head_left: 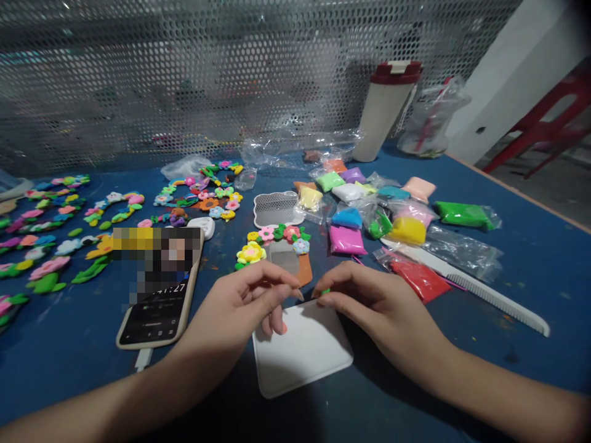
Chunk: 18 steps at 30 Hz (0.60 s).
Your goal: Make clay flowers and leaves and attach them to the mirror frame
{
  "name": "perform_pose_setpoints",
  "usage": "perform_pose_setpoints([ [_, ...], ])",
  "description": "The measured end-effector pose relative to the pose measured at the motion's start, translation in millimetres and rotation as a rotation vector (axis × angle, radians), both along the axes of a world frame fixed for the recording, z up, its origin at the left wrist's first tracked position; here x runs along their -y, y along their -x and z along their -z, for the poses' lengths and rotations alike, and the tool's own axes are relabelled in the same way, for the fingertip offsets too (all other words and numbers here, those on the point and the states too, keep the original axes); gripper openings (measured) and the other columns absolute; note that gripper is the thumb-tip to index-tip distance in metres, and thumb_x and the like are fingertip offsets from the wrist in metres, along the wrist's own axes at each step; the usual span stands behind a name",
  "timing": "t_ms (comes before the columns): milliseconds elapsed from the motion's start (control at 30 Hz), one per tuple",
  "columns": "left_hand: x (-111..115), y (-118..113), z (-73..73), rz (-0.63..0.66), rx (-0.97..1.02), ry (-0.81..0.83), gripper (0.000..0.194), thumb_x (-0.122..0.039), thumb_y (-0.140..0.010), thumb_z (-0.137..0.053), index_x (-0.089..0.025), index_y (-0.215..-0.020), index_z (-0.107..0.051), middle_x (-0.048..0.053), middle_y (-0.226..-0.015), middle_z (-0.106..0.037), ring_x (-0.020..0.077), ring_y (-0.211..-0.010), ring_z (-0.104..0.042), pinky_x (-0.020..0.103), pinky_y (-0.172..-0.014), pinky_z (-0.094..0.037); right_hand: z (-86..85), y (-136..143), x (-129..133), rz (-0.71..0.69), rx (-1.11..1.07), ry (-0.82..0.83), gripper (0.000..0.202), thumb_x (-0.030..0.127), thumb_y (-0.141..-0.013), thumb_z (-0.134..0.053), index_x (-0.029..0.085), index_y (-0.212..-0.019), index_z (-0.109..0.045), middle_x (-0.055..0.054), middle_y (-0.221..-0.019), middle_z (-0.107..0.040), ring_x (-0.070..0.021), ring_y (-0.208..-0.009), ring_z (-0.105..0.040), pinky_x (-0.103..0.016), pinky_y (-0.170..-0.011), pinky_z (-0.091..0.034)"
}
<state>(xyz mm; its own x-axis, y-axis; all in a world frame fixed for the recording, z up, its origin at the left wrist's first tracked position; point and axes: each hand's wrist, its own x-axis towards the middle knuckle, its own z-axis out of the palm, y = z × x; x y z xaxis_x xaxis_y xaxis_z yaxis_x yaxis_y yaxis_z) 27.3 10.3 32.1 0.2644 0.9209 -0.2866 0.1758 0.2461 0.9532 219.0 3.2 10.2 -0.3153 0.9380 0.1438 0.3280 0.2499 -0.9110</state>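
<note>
A small piece of green clay point(325, 291) is pinched between the thumb and fingers of my right hand point(369, 295), above the back right edge of a white board point(305, 354). My left hand point(253, 301) is over the board's back left part, thumb and index fingertips close together; whether something tiny is between them I cannot tell. A bit of orange-pink clay point(284, 328) shows by its lower fingers. Just behind my hands lies a small mirror point(284, 258), its frame decorated with clay flowers and partly hidden by my left hand.
Bagged clay packs point(347, 240) in many colours and a white comb point(498, 301) lie to the right. A phone point(161, 295) and several flower-decorated frames point(113, 209) are at the left. Behind stand a plain mirror point(277, 209), a tumbler point(385, 114) and a perforated metal panel point(184, 80).
</note>
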Motion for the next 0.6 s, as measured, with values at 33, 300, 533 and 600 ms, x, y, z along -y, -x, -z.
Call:
perform_pose_setpoints([
  [33, 0.0, 0.1, 0.0, 0.001, -0.001, -0.009, 0.015, -0.03, -0.078, -0.057, -0.016, -0.077, -0.061, -0.005, -0.044, -0.054, 0.0084, -0.043, -0.051, 0.018, -0.046, -0.039, 0.4, 0.3, -0.2, -0.019, -0.011, 0.017, 0.009, 0.017, -0.087, -0.055, 0.021, -0.083, -0.062, 0.001, -0.075, -0.066, -0.0123, -0.068, -0.061, -0.021, -0.06, -0.046],
  [300, -0.5, -1.4, -0.1, -0.031, -0.001, 0.017, 0.01, -0.023, -0.069, -0.066, -0.016, -0.076, -0.063, -0.007, -0.044, -0.052, 0.006, -0.042, -0.048, 0.015, -0.045, -0.035, -0.6, 0.2, -0.8, -0.076, 0.066, -0.014, 0.009, 0.012, -0.085, -0.057, 0.019, -0.083, -0.062, 0.001, -0.08, -0.065, -0.0119, -0.074, -0.059, -0.021, -0.065, -0.045],
  [533, 1.1, -0.9, -1.5, 0.027, 0.056, 0.061, 0.01, -0.023, -0.067, -0.066, -0.016, -0.066, -0.059, -0.005, -0.048, -0.056, 0.0042, -0.04, -0.041, 0.014, -0.04, -0.03, 0.3, -0.1, 0.1, -0.105, 0.114, -0.004, 0.008, 0.013, -0.081, -0.061, 0.02, -0.078, -0.06, 0.001, -0.075, -0.065, -0.0126, -0.068, -0.059, -0.021, -0.06, -0.045],
  [600, 1.7, -1.4, -1.2, 0.036, 0.03, 0.083, 0.011, -0.021, -0.064, -0.068, -0.016, -0.071, -0.061, -0.005, -0.05, -0.057, 0.0056, -0.042, -0.044, 0.015, -0.042, -0.033, 0.9, 0.5, -0.4, -0.124, 0.09, -0.012, 0.01, 0.012, -0.085, -0.056, 0.02, -0.084, -0.062, 0.0, -0.081, -0.067, -0.0129, -0.074, -0.06, -0.022, -0.065, -0.046],
])
